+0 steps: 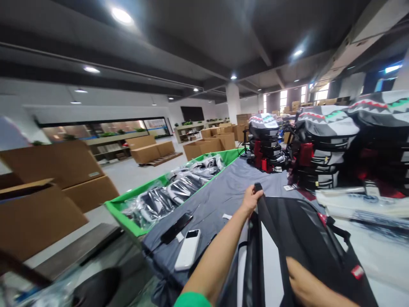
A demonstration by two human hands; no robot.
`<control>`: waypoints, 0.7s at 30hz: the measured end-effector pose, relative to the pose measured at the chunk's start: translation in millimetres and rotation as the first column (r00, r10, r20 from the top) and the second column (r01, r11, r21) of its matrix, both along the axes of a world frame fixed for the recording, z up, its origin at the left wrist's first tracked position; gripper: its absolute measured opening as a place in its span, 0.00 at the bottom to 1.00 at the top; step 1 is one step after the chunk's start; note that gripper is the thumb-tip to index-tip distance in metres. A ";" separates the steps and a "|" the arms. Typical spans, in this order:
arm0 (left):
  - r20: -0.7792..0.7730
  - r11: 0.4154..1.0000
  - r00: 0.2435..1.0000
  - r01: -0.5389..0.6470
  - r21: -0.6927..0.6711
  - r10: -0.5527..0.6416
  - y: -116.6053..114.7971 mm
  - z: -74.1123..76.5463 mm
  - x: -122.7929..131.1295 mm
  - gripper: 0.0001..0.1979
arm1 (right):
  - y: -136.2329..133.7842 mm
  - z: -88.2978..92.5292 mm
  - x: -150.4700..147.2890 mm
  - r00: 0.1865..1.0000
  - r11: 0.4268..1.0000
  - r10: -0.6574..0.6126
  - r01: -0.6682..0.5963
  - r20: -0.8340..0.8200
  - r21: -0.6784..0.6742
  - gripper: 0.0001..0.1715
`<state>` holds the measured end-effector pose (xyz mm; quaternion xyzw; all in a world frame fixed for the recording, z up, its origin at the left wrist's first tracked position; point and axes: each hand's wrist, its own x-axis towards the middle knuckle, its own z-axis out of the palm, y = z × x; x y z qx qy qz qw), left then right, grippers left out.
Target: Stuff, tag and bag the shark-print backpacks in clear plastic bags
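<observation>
A black backpack (300, 230) with a white-grey panel lies on the grey cloth-covered table in front of me. My left hand (251, 199) is closed on the end of a wide black strap (267, 217) and holds it up at the bag's far left corner. From there the strap runs down toward me along the bag. My right hand (295, 270) is at the bag's near part, behind the strap, which hides its fingers. Left of the bag, a white phone-like device (188, 250) and a black phone (177, 228) lie on the cloth.
A green-edged bin (140, 230) of plastic-wrapped bags borders the table's left side. Stacked backpacks (326, 145) stand at the far right, with clear plastic bags (361, 204) before them. Cardboard boxes (41, 213) stand on the floor at left and beyond.
</observation>
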<state>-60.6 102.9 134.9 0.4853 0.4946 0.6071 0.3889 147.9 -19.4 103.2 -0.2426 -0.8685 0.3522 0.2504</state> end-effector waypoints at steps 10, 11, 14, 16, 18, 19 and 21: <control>-0.509 0.979 0.842 -0.204 0.008 0.180 -1.3 -38.0 33.2 0.24 | 109.9 7.0 169.7 0.624 0.604 -0.772 0.779 0.120 -0.170 0.37; -0.548 0.981 0.818 -0.189 0.033 0.176 -1.5 -31.8 35.8 0.26 | 125.4 -3.9 173.5 0.607 0.573 -0.779 0.790 0.155 -0.216 0.38; -0.649 0.991 0.751 -0.059 0.116 0.121 -4.8 -15.9 59.0 0.21 | 150.7 -26.2 166.8 0.616 0.557 -0.771 0.775 0.161 -0.297 0.40; -0.694 0.986 0.718 0.075 0.148 0.049 -6.2 -8.2 84.0 0.13 | 155.7 -22.3 158.5 0.609 0.566 -0.788 0.775 0.090 -0.281 0.40; -0.751 0.956 0.659 0.241 0.169 -0.033 -2.3 0.1 112.2 0.16 | 154.7 -2.7 153.0 0.589 0.572 -0.808 0.787 0.003 -0.230 0.39; -0.787 0.928 0.613 0.330 0.172 -0.073 2.4 5.2 126.4 0.22 | 151.9 10.8 151.2 0.594 0.589 -0.804 0.786 -0.038 -0.189 0.38; -0.864 0.850 0.485 0.505 0.149 -0.137 16.2 17.0 152.6 0.34 | 141.4 39.3 148.2 0.665 0.671 -0.741 0.739 -0.095 -0.060 0.34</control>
